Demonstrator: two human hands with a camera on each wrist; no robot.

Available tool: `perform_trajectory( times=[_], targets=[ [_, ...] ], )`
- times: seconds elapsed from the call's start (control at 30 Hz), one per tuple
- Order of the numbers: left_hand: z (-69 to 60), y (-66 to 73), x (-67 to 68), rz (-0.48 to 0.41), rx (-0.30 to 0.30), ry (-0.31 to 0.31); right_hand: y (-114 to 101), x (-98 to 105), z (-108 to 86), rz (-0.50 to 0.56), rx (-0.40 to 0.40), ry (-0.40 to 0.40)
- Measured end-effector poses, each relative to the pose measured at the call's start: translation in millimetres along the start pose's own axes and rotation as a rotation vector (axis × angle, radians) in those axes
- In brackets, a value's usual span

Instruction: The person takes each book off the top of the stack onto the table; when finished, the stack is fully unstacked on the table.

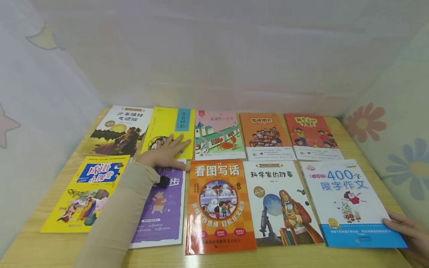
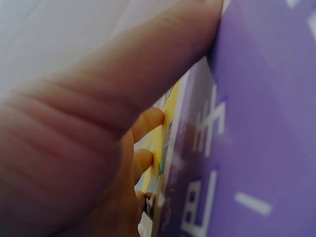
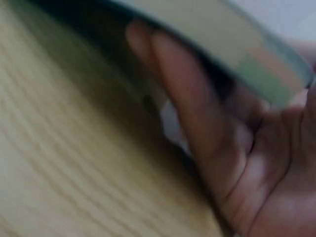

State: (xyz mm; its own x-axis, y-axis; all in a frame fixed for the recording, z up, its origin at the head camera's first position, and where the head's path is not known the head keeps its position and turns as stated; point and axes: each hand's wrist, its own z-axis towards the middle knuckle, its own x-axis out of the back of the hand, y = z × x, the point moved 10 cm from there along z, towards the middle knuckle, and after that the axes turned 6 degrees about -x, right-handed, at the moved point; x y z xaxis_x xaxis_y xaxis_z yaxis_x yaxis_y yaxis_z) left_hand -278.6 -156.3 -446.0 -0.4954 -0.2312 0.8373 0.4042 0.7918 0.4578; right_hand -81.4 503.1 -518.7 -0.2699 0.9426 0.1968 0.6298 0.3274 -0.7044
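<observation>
My left hand [image 1: 166,152] lies with fingers spread over the lower part of a yellow book [image 1: 161,123] in the back row. In the left wrist view its thumb [image 2: 148,59] touches the purple book [image 2: 261,128] just in front. At the front right, my right hand [image 1: 407,230] grips the lower right corner of a white and blue book [image 1: 372,212], thumb on the cover. Seen from the right wrist, fingers [image 3: 185,84] reach beneath that book [image 3: 217,34], whose edge is lifted off the wooden table [image 3: 64,163]. My left sleeve hides part of the purple book.
Front row: a yellow idiom book [image 1: 83,193], an orange book [image 1: 219,238] and a scientist-cover book [image 1: 268,186]. Behind them are a dark-pictured book [image 1: 117,130], a pink one [image 1: 218,126], an orange one [image 1: 266,130] and a red one [image 1: 311,130]. Pale curtains [image 1: 221,56] surround the table.
</observation>
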Motion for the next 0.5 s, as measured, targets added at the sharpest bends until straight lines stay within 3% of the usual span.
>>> perform_trajectory(
  times=[0.07,0.17,0.37,0.5],
  targets=[
    [-0.7,-1.2,-1.3,-0.011,0.004,-0.003,0.2,2.2,1.1,-0.095,-0.076,0.084],
    [-2.0,-2.4,-3.2,-0.022,0.012,-0.001,-3.5,1.2,2.4,-0.2,-0.132,0.115],
    [-7.2,-0.4,-6.4,-0.04,0.006,0.017,-13.0,-0.8,6.5,-0.361,-0.118,0.122],
    [-11.6,-0.1,-9.1,-0.035,0.014,0.012,-10.8,-3.0,4.0,-0.395,-0.142,0.123]
  ],
)
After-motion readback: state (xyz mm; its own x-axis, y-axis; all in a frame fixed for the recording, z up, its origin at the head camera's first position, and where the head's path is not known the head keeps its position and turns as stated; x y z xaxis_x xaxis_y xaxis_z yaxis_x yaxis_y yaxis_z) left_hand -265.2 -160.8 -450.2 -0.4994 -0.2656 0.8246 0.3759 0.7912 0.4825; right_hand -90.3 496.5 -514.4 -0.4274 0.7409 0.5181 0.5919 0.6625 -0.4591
